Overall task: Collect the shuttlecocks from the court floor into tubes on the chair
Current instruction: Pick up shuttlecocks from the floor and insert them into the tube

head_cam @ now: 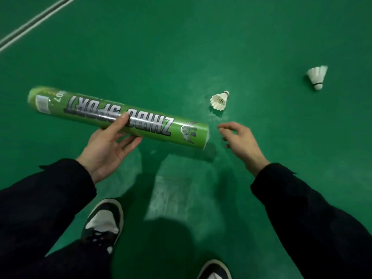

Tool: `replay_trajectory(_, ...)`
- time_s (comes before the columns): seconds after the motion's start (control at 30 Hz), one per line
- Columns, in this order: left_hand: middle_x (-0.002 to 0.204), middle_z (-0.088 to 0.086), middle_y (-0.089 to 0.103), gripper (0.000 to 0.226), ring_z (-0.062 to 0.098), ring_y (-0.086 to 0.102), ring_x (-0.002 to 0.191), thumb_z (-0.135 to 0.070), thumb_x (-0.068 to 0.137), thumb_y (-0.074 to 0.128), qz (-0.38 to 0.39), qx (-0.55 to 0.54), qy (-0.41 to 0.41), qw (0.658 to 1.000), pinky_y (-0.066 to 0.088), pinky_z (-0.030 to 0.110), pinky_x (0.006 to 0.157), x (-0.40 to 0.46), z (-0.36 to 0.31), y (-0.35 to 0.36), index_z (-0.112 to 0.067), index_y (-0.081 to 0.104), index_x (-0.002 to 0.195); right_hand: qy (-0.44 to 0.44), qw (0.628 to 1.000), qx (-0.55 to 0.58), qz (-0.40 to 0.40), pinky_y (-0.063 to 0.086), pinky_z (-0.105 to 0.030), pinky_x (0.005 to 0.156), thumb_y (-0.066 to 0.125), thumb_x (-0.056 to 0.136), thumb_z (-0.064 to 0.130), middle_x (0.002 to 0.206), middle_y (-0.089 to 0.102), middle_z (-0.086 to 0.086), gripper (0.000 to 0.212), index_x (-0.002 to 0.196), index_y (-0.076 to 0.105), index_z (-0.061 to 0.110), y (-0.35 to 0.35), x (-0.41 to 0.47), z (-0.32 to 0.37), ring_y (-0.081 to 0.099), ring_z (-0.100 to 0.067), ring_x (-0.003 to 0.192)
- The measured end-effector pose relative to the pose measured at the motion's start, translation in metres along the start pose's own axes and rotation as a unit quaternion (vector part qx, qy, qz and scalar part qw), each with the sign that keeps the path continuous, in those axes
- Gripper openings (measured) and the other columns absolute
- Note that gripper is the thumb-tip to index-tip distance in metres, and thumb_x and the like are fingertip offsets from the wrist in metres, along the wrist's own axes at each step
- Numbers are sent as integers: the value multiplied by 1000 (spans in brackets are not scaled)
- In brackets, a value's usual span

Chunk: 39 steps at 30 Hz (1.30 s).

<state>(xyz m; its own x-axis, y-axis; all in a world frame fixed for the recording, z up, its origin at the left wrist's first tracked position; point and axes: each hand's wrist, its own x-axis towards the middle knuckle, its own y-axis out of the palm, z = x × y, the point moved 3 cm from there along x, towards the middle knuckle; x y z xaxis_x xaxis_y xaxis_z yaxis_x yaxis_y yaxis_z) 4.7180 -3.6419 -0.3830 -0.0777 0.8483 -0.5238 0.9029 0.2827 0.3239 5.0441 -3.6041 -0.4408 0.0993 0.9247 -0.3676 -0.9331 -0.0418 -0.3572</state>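
My left hand grips a long green shuttlecock tube from below, thumb over its top; the tube lies level with its open end to the right. My right hand hovers just right of that end, fingers loosely curled, holding nothing. A white shuttlecock lies on the green floor a little beyond my right hand. A second white shuttlecock lies farther to the right.
Green court floor all around. A pale double court line runs diagonally at the top left. My two dark-and-white shoes stand at the bottom. No chair in view.
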Motion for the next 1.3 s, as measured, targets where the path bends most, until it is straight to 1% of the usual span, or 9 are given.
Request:
replay_trajectory(0.2, 113, 5, 76, 26, 19, 73, 112, -37, 91, 72, -61, -15, -21, 998, 60, 29, 88, 37, 2, -12, -17, 71, 108, -77, 970, -227, -48, 25, -38, 123, 56, 99, 24, 169, 19, -15, 38, 135, 66, 29, 22, 92, -16, 38, -40, 145)
replay_trajectory(0.4, 108, 6, 77, 19, 18, 74, 108, -38, 91, 70, -62, -12, -64, 996, 61, 31, 91, 68, 9, -20, -23, 81, 85, -123, 952, -259, -105, 45, -46, 111, 44, 101, 25, 154, 49, -17, 44, 135, 62, 6, 36, 117, -15, 59, -40, 128)
replay_trajectory(0.53, 106, 5, 76, 16, 17, 75, 104, -38, 93, 69, -48, -28, -76, 996, 61, 32, 90, 89, 8, -19, -23, 74, 90, -58, 958, 21, -280, 58, -35, 91, 61, 95, 23, 108, 78, 3, 26, 115, 77, 15, 15, 68, 5, 70, -11, 92)
replay_trajectory(0.67, 102, 0, 76, 19, 12, 75, 100, -40, 93, 69, -19, -38, -91, 995, 61, 29, 87, 106, 8, -8, -23, 67, 100, -57, 946, 208, -243, 54, -18, 74, 66, 89, -7, 75, 76, 16, 36, 80, 77, 26, 17, -4, 28, 66, 1, 73)
replay_trajectory(0.8, 109, 0, 73, 24, 13, 70, 104, -42, 92, 67, 57, -4, -111, 992, 61, 29, 89, 108, 13, 19, -25, 68, 109, -62, 972, 98, -205, 51, -22, 72, 71, 85, -1, 80, 74, 10, 36, 73, 75, 33, 33, -24, 28, 62, -2, 72)
replay_trajectory(1.0, 112, 3, 73, 26, 17, 70, 107, -42, 91, 66, 134, -7, -126, 983, 60, 31, 94, 117, 6, 49, -24, 69, 109, -107, 927, 1, -360, 37, -22, 62, 72, 85, 27, 80, 50, 8, 12, 78, 63, 24, 23, -43, 54, 44, -7, 65)
replay_trajectory(1.13, 106, 4, 71, 30, 17, 71, 99, -42, 90, 68, 143, -32, -130, 981, 61, 30, 89, 139, -9, 53, -20, 67, 111, -99, 971, 89, -198, 35, -23, 49, 48, 95, 59, 56, 47, -16, 56, 83, 63, 6, 31, -38, 83, 44, -10, 49)
replay_trajectory(1.23, 105, 4, 74, 33, 16, 73, 96, -41, 90, 67, 173, -35, -133, 975, 62, 28, 86, 146, -33, 72, -18, 67, 113, -67, 994, 9, -91, 40, -19, 47, 68, 95, 38, 55, 52, 3, 12, 92, 72, 27, 25, -28, 117, 47, -9, 50)
replay_trajectory(1.3, 106, 5, 74, 34, 16, 73, 96, -39, 90, 66, 201, -33, -142, 969, 62, 29, 85, 145, -51, 93, -16, 66, 116, -28, 997, 26, -64, 43, -20, 44, 66, 98, 19, 54, 59, 5, 19, 84, 71, 32, 8, -30, 134, 52, -7, 45)
